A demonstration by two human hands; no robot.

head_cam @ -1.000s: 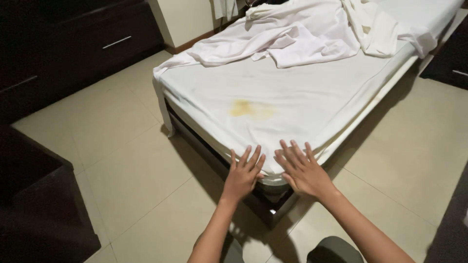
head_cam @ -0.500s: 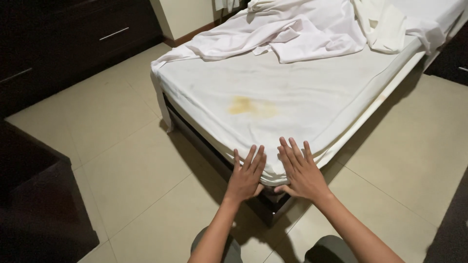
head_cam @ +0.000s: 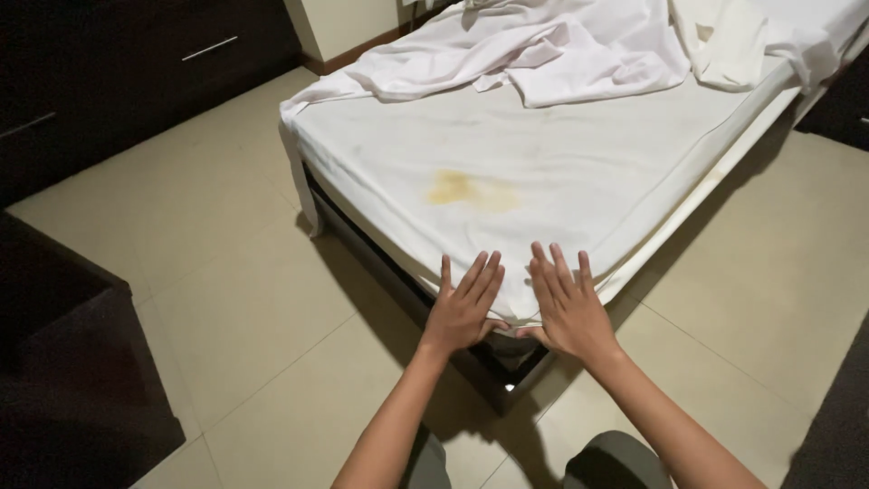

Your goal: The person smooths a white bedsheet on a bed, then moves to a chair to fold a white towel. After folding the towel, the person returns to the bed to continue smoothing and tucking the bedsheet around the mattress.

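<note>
Floor: you stand on pale beige tiles, running around the bed.
Drawers: a dark drawer unit with slim metal handles at your upper left.
Cabinet: dark furniture at lower left.
Wall: cream corner, brown skirting.

- The mattress is lying on the bed frame, its near corner pointing toward the viewer.
- The left hand and right hand are resting side by side at that corner (fingers spread, just apart).
- A stain is sitting behind the hands.
- Crumpled sheets are lying at the far end.
- A drawer cabinet is standing left, across the tiled floor.
</note>
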